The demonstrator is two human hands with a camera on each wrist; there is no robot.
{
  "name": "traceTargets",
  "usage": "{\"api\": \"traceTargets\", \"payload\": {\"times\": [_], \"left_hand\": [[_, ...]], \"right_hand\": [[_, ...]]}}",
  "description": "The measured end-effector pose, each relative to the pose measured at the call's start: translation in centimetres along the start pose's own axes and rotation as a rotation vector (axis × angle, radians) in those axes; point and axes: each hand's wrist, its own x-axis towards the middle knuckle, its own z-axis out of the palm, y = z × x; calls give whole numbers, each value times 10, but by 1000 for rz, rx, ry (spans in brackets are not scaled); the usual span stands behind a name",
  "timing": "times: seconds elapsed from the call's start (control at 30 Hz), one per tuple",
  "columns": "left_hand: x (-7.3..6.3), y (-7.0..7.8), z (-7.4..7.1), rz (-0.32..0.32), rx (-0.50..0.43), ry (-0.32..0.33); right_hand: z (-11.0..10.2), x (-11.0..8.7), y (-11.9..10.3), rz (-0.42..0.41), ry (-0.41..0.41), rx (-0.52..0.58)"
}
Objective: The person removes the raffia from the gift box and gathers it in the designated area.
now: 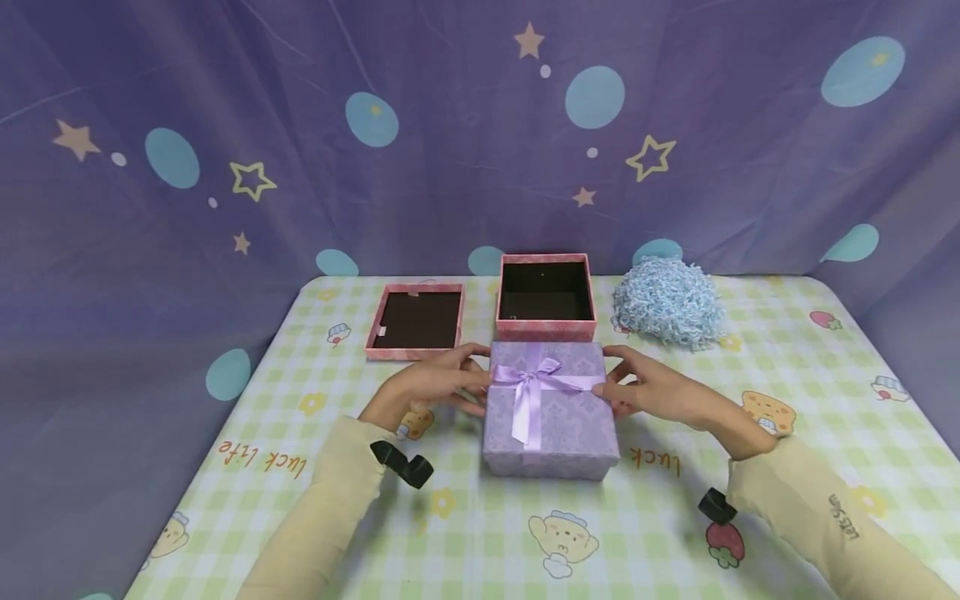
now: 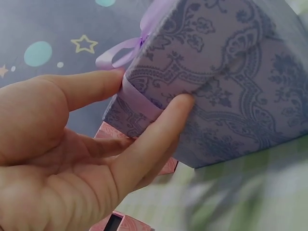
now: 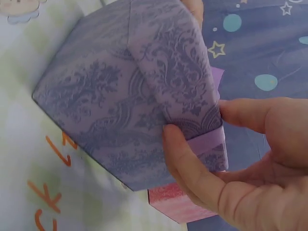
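Note:
A purple patterned gift box (image 1: 551, 429) with its lid on stands at the middle of the table. A lilac satin ribbon with a bow (image 1: 531, 383) crosses the lid. My left hand (image 1: 442, 379) holds the box's left side, thumb at the lid's top edge. In the left wrist view, its fingers (image 2: 159, 130) lie on the side wall near the ribbon. Opposite it, my right hand (image 1: 656, 387) holds the right side, thumb also at the top edge. The right wrist view shows its fingers (image 3: 185, 159) against the lid and wall beside the ribbon.
Right behind the purple box is an uncovered pink box (image 1: 546, 331) with a dark inside. Its pink lid (image 1: 416, 354) lies upturned to the left. A heap of blue shredded paper (image 1: 667, 300) sits at the back right. Behind the checked tablecloth (image 1: 300, 521) hangs a purple curtain (image 1: 465, 183).

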Motion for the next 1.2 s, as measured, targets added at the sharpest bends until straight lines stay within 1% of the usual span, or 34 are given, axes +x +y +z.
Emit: {"api": "traceTargets", "payload": {"times": [0.07,0.2,0.37,0.7,0.93,1.2], "left_hand": [[0,0,1,-2,-4,9],[1,1,2,-4,-10,21],[1,2,2,-2,-14,23],[0,5,3,5,-25,19],[-2,8,3,9,-21,15],[-6,13,2,18,-16,31]], "right_hand": [[1,0,1,15,-8,49],[1,-1,0,8,-9,74],[0,-2,-1,-2,-2,70],[-2,-4,-4,4,-1,46],[-2,-5,-7,-9,5,61],[-3,-8,-12,-19,18,46]]}}
